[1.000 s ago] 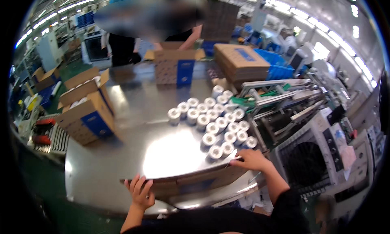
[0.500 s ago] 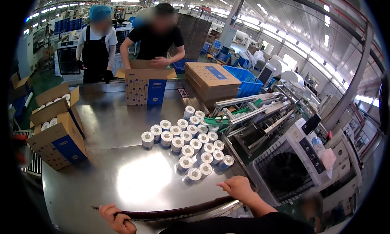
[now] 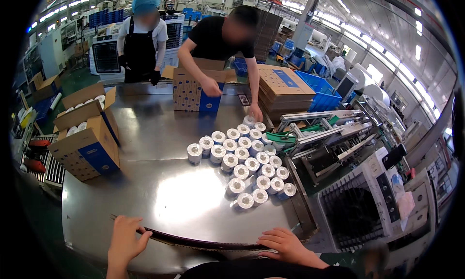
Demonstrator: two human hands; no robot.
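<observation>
A dark brown corrugated cardboard piece (image 3: 193, 241), seen nearly edge-on, stretches along the near side of the steel table in front of me. My left hand (image 3: 127, 236) is closed on its left end, the thumb along the edge. At its right end my right hand (image 3: 286, 246) has its fingers on the far side and the thumb on the near side. Beyond the cardboard stand several upright white rolls with blue-and-white wrapping (image 3: 241, 171), grouped on the steel table (image 3: 140, 191).
Across the table a co-worker (image 3: 218, 41) reaches over an open carton (image 3: 186, 92) to a roll. Another person (image 3: 143, 46) stands beside. Filled cartons (image 3: 89, 148) sit at left. Flattened cartons (image 3: 283, 87), a blue crate (image 3: 322, 92) and a conveyor (image 3: 324, 124) are at right.
My right hand has come down onto the cardboard's right end, and my left hand has changed its hold. The co-worker has leaned over and reached to a roll. The view has shifted.
</observation>
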